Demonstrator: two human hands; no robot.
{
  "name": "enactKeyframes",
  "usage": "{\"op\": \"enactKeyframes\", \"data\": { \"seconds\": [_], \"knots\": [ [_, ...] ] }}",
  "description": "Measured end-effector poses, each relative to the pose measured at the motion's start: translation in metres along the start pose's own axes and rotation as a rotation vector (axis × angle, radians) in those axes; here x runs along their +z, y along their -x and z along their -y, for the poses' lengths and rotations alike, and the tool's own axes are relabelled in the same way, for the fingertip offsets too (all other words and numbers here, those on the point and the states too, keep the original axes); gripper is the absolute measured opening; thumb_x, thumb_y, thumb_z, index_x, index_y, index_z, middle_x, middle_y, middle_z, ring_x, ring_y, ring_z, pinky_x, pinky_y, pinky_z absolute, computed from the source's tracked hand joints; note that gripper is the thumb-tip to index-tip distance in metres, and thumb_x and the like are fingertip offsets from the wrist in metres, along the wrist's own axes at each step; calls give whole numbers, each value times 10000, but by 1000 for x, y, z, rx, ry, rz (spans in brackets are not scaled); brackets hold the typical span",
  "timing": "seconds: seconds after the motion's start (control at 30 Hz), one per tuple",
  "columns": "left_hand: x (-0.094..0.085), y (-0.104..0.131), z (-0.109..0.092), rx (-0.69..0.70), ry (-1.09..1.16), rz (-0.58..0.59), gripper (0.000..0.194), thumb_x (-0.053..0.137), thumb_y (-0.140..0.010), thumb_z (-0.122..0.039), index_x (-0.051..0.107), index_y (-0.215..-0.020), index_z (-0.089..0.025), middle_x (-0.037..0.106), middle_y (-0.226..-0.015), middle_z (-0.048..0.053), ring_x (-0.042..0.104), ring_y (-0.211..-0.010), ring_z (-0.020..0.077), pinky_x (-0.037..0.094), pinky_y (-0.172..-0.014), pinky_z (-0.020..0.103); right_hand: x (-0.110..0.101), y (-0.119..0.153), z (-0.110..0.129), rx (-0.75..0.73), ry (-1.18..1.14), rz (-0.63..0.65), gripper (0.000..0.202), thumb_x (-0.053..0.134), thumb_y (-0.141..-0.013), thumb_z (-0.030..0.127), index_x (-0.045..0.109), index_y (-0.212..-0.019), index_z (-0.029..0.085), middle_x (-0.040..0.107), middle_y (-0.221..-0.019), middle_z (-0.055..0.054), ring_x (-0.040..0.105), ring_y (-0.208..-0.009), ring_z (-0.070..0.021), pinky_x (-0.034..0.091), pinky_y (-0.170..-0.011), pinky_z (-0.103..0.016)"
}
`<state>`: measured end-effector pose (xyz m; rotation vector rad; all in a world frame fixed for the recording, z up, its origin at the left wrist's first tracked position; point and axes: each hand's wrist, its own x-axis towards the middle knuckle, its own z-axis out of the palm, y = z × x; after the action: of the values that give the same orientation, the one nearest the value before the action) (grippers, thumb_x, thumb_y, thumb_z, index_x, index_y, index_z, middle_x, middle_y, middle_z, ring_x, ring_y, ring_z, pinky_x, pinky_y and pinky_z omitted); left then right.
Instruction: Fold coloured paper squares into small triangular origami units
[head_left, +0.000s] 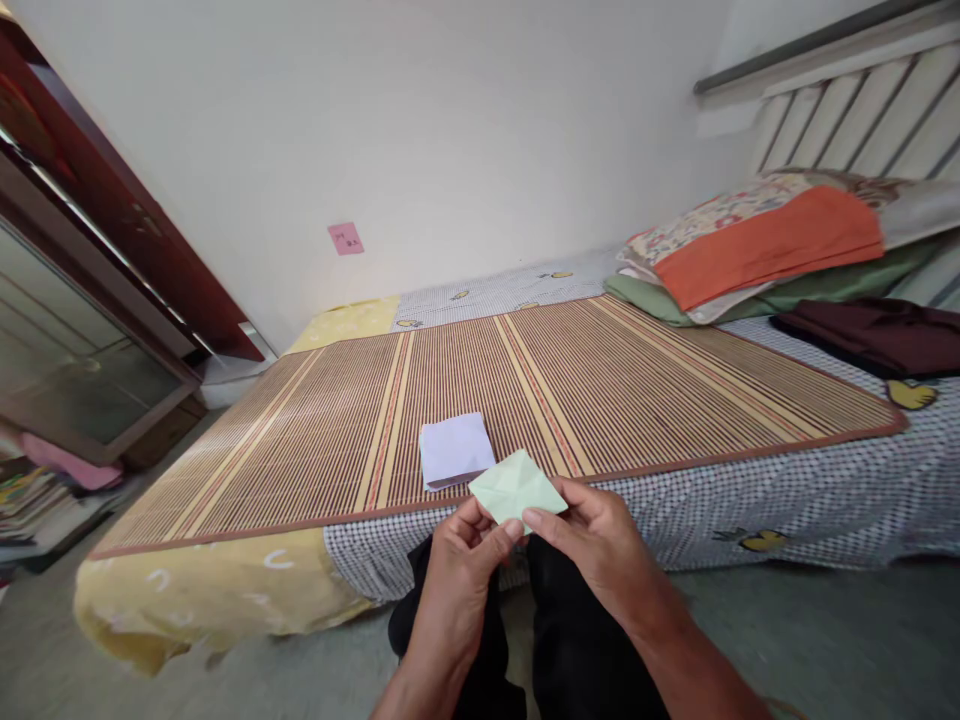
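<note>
A pale green sheet of folded paper [519, 484] is held up between both my hands, over my knees near the bed's front edge. Creases cross its surface, and it sits turned like a diamond. My left hand [474, 545] is closed on its lower left edge, thumb on top. On the lower right side, my right hand [592, 520] pinches the paper with the thumb pressed on its face. The fingers beneath the paper are partly hidden. Just beyond it, a stack of paper squares [456, 450] with a pale lilac sheet uppermost lies on the mat.
A striped bamboo mat [465, 370] covers much of the bed. Folded bedding with an orange band [780, 245] and a dark maroon cloth [870, 335] lie at the right. A pink note [346, 238] is stuck on the wall. A glass-fronted cabinet [75, 340] stands left.
</note>
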<state>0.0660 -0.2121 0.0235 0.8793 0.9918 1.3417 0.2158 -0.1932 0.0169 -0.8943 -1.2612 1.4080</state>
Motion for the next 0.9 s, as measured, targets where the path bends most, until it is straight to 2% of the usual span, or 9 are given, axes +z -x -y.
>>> {"op": "enactKeyframes", "data": {
  "seconds": [0.1,0.23,0.37,0.5,0.6,0.77,0.9],
  "knots": [
    [-5,-2,-11,-32,-54,64,289,898,-665,-276,786,-902,-155,732,-800,44,615,-751,174,482,-740,275,-9,1,7,-30,187,81,213,715,-883,365,702,-823,161,623,-736,-2,568,-696,-158,454,-625,-253],
    [-11,-4,-21,-83,-162,153,235,885,-681,-307,776,-826,-157,723,-791,43,623,-748,184,484,-758,295,-15,1,16,-20,259,138,215,704,-881,351,679,-780,163,518,-660,32,457,-608,-120,357,-537,-232],
    [-12,-4,-25,-7,-377,226,158,826,-753,-284,737,-734,-156,640,-713,10,534,-684,148,418,-677,252,-11,2,18,-58,297,115,149,677,-886,279,672,-778,177,525,-690,30,482,-631,-122,372,-568,-232],
    [-10,-3,-23,155,-618,191,244,753,-822,-241,622,-631,-164,480,-634,-33,400,-623,120,303,-576,233,-5,3,18,-106,340,91,120,668,-862,231,668,-752,182,550,-729,20,508,-662,-130,381,-588,-237],
    [-9,-2,-17,209,-627,137,246,748,-831,-252,610,-645,-166,515,-658,-21,446,-661,132,347,-616,236,-3,4,17,-109,330,53,157,659,-852,237,631,-708,183,528,-696,24,484,-639,-127,369,-569,-238],
    [-6,-3,-8,170,-433,-27,245,868,-719,-312,672,-734,-167,647,-702,0,541,-658,138,425,-619,226,-3,6,14,-11,217,32,168,674,-862,324,642,-776,183,525,-669,27,462,-603,-127,357,-529,-236],
    [-7,-2,-9,-4,-394,0,376,881,-700,-402,709,-927,-156,544,-468,-70,412,-389,84,297,-403,185,-6,8,15,-47,257,40,182,662,-895,341,663,-799,186,552,-693,17,485,-628,-136,379,-546,-237]
  ]
}}
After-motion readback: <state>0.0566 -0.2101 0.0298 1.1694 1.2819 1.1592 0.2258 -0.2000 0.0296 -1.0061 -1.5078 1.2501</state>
